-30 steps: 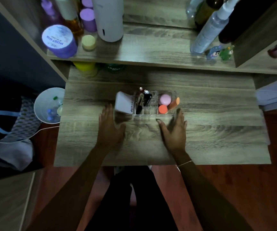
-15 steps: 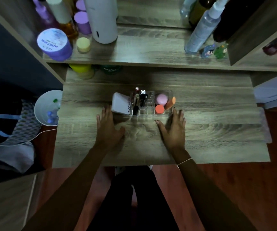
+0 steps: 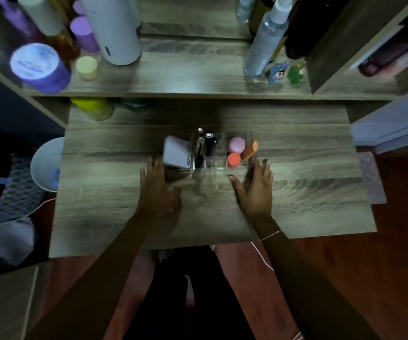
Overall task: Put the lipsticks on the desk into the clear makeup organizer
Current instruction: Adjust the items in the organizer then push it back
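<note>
Both hands lie flat and spread on the desk [image 3: 308, 204], palms down, grasping nothing; the left hand [image 3: 157, 190] rests just below the white box [image 3: 177, 152], the right hand [image 3: 255, 190] just below the right end of the clear makeup organizer [image 3: 222, 165]. The lipsticks [image 3: 209, 144] stand upright in the organizer's left compartments, directly beyond and between the hands, roughly equally near to both; no loose lipstick is visible on the desk; judgement: placing appears complete.

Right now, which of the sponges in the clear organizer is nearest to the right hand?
The orange pointed sponge, leaning at the organizer's right end, is nearest the right hand. The round coral one and the pink one sit further left.
</note>
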